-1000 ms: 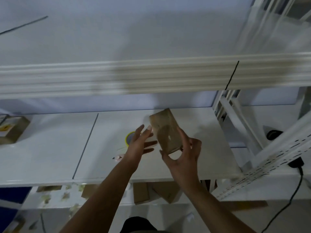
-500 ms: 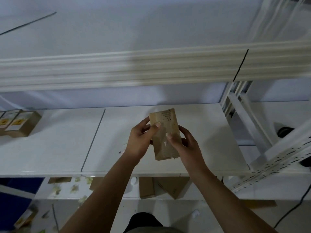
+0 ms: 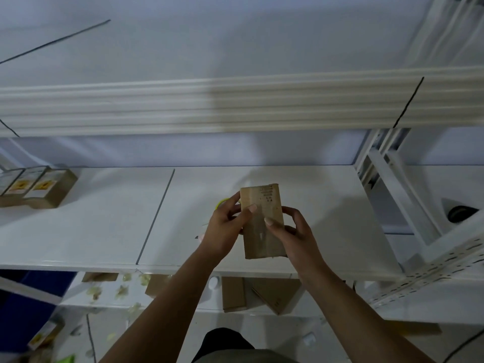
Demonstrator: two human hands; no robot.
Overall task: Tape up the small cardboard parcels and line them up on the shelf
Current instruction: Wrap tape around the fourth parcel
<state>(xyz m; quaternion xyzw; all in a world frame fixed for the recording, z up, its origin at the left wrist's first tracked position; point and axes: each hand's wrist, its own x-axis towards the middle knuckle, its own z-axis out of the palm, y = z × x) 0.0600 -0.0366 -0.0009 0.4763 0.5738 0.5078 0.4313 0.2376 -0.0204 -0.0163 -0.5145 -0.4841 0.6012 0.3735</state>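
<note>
I hold a small brown cardboard parcel (image 3: pixel 263 205) upright above the white shelf (image 3: pixel 104 231), printed text near its top. My left hand (image 3: pixel 222 229) grips its left edge with the thumb across the front. My right hand (image 3: pixel 290 231) clasps its right side, thumb pressed on the front face. A yellow-green tape roll (image 3: pixel 221 203) peeks out behind my left fingers, mostly hidden. Three taped parcels (image 3: pixel 36 187) with yellow labels stand side by side at the shelf's far left.
An upper shelf's front edge (image 3: pixel 235 103) overhangs the work level. White slotted uprights (image 3: pixel 392 205) rise at the right. Loose cardboard boxes (image 3: pixel 262 294) and tape scraps lie on the lower shelf (image 3: pixel 110 297). A black round object (image 3: pixel 461 213) sits at far right.
My left hand closed onto the parcel's left edge, and both hands turned the tilted parcel upright. The view shifted left, bringing more of the lined-up parcels into sight.
</note>
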